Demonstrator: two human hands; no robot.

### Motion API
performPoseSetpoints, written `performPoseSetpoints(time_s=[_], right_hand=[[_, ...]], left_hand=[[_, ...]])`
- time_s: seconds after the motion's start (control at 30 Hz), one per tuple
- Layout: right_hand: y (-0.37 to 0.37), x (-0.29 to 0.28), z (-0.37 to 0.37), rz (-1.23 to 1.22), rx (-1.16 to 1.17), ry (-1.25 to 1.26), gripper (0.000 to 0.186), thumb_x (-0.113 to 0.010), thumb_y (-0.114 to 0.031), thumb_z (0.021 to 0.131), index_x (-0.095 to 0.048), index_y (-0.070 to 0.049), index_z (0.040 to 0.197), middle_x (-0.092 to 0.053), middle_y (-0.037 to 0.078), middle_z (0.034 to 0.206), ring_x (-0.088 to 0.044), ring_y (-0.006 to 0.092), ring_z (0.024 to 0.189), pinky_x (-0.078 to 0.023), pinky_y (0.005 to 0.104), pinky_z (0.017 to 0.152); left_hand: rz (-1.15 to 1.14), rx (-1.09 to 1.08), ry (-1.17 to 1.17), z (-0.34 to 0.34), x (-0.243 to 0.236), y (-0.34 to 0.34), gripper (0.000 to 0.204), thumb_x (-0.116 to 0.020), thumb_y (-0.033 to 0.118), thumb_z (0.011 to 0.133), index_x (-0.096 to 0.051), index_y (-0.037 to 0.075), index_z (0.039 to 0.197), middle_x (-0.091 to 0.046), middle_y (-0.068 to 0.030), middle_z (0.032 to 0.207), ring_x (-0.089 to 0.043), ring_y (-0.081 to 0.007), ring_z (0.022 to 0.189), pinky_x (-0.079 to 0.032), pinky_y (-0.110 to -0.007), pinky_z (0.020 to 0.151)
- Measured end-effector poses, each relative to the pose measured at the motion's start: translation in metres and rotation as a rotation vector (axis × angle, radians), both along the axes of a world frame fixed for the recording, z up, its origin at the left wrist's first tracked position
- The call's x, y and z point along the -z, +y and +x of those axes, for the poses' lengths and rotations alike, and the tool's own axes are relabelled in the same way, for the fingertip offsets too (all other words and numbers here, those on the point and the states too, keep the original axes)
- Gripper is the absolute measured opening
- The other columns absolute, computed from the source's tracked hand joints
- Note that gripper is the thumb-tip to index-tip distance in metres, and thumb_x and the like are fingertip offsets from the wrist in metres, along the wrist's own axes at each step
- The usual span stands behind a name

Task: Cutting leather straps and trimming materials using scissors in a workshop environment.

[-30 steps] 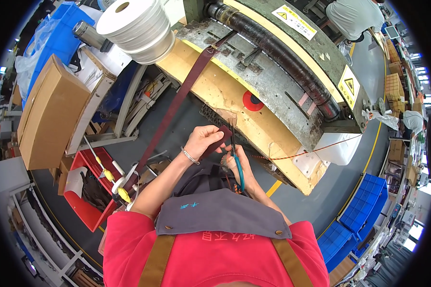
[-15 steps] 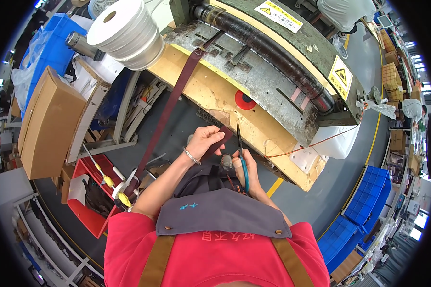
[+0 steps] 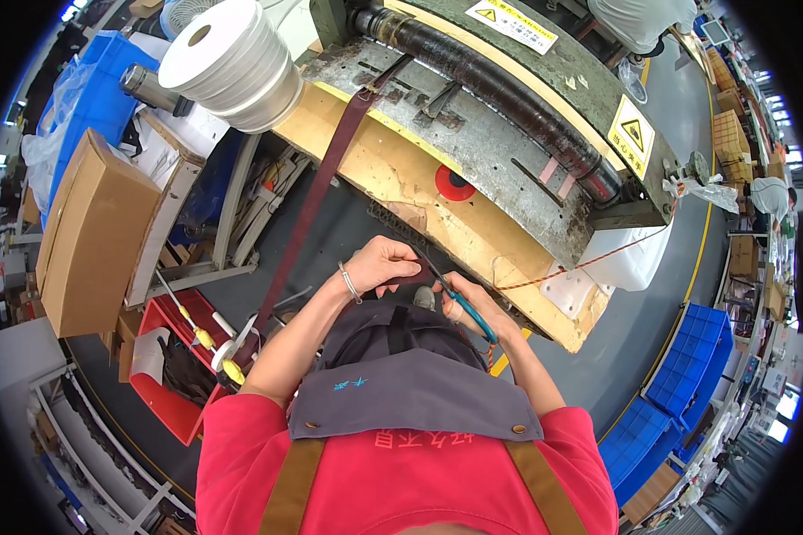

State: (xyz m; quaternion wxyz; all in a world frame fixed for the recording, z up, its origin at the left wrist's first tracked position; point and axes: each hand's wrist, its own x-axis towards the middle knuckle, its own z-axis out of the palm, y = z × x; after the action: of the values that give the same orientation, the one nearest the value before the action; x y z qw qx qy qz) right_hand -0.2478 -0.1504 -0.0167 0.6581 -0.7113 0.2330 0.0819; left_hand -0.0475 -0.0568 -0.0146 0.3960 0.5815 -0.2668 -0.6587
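Observation:
My left hand, a bracelet on its wrist, pinches a short piece of dark maroon webbing in front of my apron. In my right hand are scissors with teal handles. Their dark blades point up and left and lie against the webbing piece, partly hidden by it. An orange cord hangs at the handles. Left of my hands, a long maroon webbing strap runs from the machine's metal plate down toward a red crate.
The machine has a dark roller and a wooden front ledge. A white spool stands at its left end. Cardboard box at left; blue crates at right. An orange cord crosses the ledge's right end.
The scissors have swung from upright to slanting left, their blades now at the webbing piece. My right hand has turned with them, and my left hand has shifted slightly.

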Motion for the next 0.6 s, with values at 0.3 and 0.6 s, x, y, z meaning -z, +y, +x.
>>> performPoseSetpoints(time_s=[0.3, 0.6], right_hand=[[-0.005, 0.002, 0.001, -0.037, 0.017, -0.033, 0.042, -0.056, -0.043, 0.075, -0.047, -0.004, 0.090, -0.045, 0.005, 0.066, -0.042, 0.0125, 0.062, -0.035, 0.0274, 0.056], [-0.005, -0.014, -0.006, -0.062, 0.244, 0.017, 0.027, -0.062, -0.019, 0.073, -0.047, -0.004, 0.089, -0.048, -0.001, 0.069, -0.046, 0.0073, 0.063, -0.039, 0.0222, 0.057]], left_hand=[[0.002, 0.024, -0.062, 0.002, -0.003, -0.002, 0.012, -0.057, 0.013, 0.077, -0.059, 0.003, 0.070, -0.051, 0.0026, 0.052, -0.042, -0.0011, 0.040, -0.028, -0.016, 0.031], [-0.078, -0.122, 0.115, 0.003, 0.004, -0.002, 0.015, -0.056, 0.017, 0.080, -0.054, 0.003, 0.087, -0.053, 0.0006, 0.058, -0.046, -0.0034, 0.043, -0.034, -0.016, 0.034]])
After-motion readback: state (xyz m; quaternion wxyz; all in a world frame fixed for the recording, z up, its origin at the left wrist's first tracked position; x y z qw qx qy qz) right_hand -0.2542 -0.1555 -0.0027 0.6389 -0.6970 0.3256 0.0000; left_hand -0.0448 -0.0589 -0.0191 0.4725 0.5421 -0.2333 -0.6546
